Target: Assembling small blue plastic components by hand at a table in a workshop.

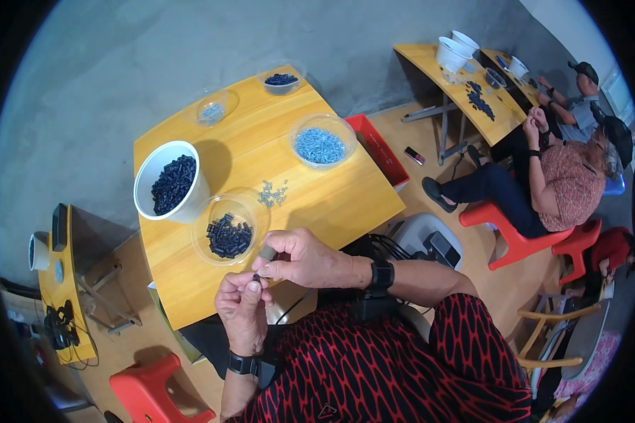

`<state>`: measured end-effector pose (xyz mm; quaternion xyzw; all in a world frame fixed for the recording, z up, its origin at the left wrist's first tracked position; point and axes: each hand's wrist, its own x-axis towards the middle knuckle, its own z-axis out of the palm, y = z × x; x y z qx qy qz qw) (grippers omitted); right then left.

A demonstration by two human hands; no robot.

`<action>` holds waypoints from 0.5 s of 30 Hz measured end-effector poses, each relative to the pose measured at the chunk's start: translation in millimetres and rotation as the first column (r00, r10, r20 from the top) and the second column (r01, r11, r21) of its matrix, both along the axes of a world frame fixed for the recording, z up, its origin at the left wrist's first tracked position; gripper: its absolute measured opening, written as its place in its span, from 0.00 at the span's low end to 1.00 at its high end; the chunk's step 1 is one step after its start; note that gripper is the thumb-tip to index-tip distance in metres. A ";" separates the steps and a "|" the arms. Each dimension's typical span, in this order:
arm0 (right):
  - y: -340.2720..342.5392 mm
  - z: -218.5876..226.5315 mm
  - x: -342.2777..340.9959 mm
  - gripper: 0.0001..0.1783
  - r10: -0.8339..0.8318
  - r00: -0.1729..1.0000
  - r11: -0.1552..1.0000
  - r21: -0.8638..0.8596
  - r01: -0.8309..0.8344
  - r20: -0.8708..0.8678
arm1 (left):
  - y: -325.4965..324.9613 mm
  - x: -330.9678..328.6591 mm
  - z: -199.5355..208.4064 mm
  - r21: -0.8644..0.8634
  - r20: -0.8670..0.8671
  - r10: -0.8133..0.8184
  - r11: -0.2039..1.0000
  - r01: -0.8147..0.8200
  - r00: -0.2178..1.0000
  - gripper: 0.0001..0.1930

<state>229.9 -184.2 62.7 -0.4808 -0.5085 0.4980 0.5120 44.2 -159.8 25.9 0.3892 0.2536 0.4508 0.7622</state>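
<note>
My left hand (243, 307) pinches a small black plastic part (256, 278) between thumb and fingers at the table's near edge. Close against it, my right hand (307, 259) is closed in a pinch. A grey-brown covering or piece (267, 252) shows at its fingertips; what else they hold is too small to make out. Just beyond both hands, a clear round bowl (199, 248) contains black cylindrical parts (228, 236). Small clear pieces (271, 193) lie loose on the table (317, 218) beside that bowl.
A white bucket (144, 185) of black parts stands at the left. Farther back are clear tubs of bluish pieces (319, 146), pale pieces (211, 113) and dark parts (281, 80). A red box (377, 151) adjoins the table's right side. Two people sit at tables on the right.
</note>
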 end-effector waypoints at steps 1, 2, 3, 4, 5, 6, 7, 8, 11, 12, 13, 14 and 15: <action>1.0 0.9 -0.3 0.10 0.009 1.000 1.000 -0.002 -0.009 -0.004 | 0.0 -0.1 0.6 -0.002 -0.004 0.009 1.000 -0.009 1.000 0.07; 1.8 4.1 -1.0 0.09 0.013 0.990 0.996 0.088 -0.025 0.138 | -1.2 -1.9 1.0 -0.001 -0.034 0.022 1.000 -0.022 0.999 0.06; 2.9 6.8 -1.4 0.08 0.008 0.962 0.983 0.175 -0.057 0.273 | -2.3 -4.0 1.7 0.000 -0.067 0.039 0.999 -0.039 0.997 0.05; 3.7 8.0 -0.3 0.08 0.034 0.965 0.982 0.169 -0.081 0.261 | -2.2 -5.1 0.8 -0.013 -0.098 0.033 0.999 -0.034 0.995 0.05; 4.5 7.6 0.3 0.07 0.005 0.915 0.964 0.243 -0.112 0.404 | -1.7 -8.1 -0.3 -0.028 -0.133 0.036 0.999 -0.040 0.990 0.05; 5.8 7.9 1.6 0.07 -0.038 0.847 0.936 0.316 -0.156 0.531 | -1.7 -7.2 3.6 -0.059 -0.141 0.028 0.998 -0.037 0.990 0.04; 6.7 10.2 4.3 0.07 0.001 0.857 0.931 0.312 -0.190 0.516 | -0.4 -8.0 3.6 -0.082 -0.144 -0.001 0.997 -0.011 0.990 0.05; 7.4 10.9 6.7 0.06 -0.007 0.776 0.892 0.354 -0.280 0.631 | 1.2 -8.0 2.3 -0.100 -0.172 -0.027 0.995 0.010 0.985 0.05; 7.6 13.2 4.6 0.04 0.068 0.795 0.876 0.346 -0.337 0.602 | 1.8 -8.0 -3.1 -0.125 -0.089 -0.064 0.991 0.052 0.994 0.06; 8.3 12.7 4.0 0.04 0.106 0.870 0.923 0.278 -0.266 0.481 | 2.0 -8.9 -4.4 -0.159 -0.034 -0.080 0.984 0.074 0.996 0.06; 10.6 9.9 0.6 0.04 0.136 0.870 0.915 0.277 -0.294 0.474 | 0.1 -12.0 -5.8 -0.162 -0.042 -0.048 0.986 0.040 0.998 0.06; 11.6 7.9 -0.5 0.04 0.130 0.902 0.931 0.263 -0.255 0.412 | -0.2 -11.9 -7.0 -0.190 0.002 -0.044 0.981 0.043 0.999 0.06; 12.4 5.5 -1.9 0.04 0.119 0.929 0.946 0.244 -0.213 0.350 | 0.0 -12.8 -8.3 -0.217 0.048 -0.041 0.975 0.051 0.998 0.07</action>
